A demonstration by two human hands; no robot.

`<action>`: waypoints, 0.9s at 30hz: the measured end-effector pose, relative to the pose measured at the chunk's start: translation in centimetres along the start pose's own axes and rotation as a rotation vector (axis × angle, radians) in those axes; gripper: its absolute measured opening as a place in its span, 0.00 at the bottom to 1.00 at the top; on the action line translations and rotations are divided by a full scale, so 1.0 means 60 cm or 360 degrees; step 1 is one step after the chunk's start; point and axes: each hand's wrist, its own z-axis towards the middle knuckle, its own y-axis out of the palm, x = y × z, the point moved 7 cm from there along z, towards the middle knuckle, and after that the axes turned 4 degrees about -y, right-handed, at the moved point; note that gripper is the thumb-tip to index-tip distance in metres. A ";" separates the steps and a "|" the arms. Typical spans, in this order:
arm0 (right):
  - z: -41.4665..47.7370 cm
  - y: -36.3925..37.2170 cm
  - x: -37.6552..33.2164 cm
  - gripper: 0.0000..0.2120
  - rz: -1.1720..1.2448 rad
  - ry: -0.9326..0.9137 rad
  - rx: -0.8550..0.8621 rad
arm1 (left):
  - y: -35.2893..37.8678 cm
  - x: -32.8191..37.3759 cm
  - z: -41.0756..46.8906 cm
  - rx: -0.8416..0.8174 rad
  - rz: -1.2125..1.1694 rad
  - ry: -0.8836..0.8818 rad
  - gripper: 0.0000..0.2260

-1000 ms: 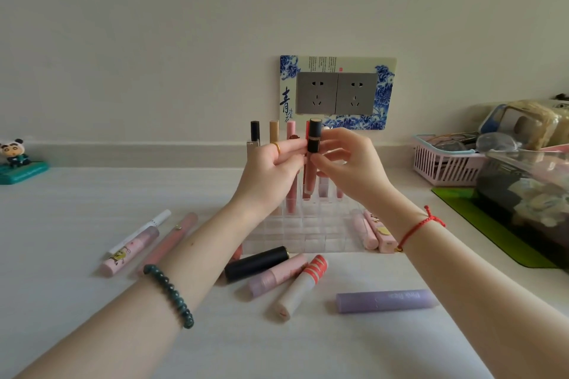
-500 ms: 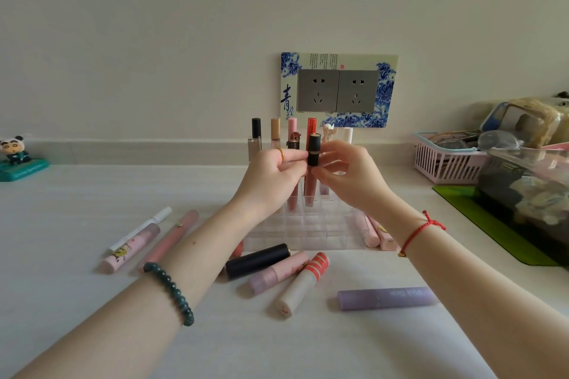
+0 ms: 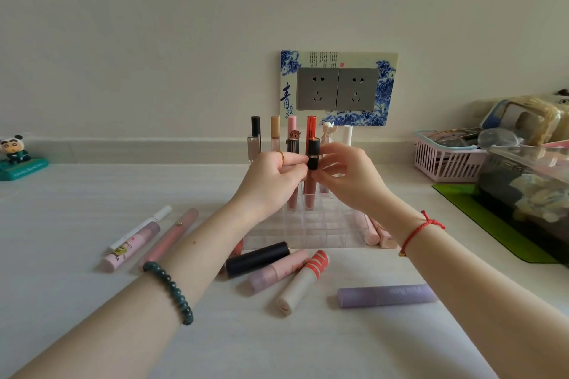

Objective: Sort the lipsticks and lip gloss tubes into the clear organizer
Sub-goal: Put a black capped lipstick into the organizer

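Lipstick, short black tube, gold band, upright between hands

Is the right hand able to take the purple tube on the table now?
Probably not at once: the right hand and the left hand both hold the black lipstick above the organizer. The purple tube lies uncovered under the right forearm, so the way is free once the lipstick is let go.

plain cream wall with a blue-floral double socket plate, pale white tabletop below, soft even daylight all over
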 end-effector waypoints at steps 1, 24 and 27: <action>0.001 0.000 0.000 0.15 -0.0001 0.0003 0.0000 | 0.000 0.000 0.000 0.0002 0.0003 0.0001 0.14; 0.000 -0.004 -0.001 0.14 0.0042 0.0019 0.0015 | -0.001 -0.001 0.001 0.0000 0.0019 -0.0001 0.14; 0.001 -0.006 -0.001 0.15 0.0047 0.0023 0.0018 | -0.001 -0.001 0.001 -0.0008 0.0016 0.0002 0.14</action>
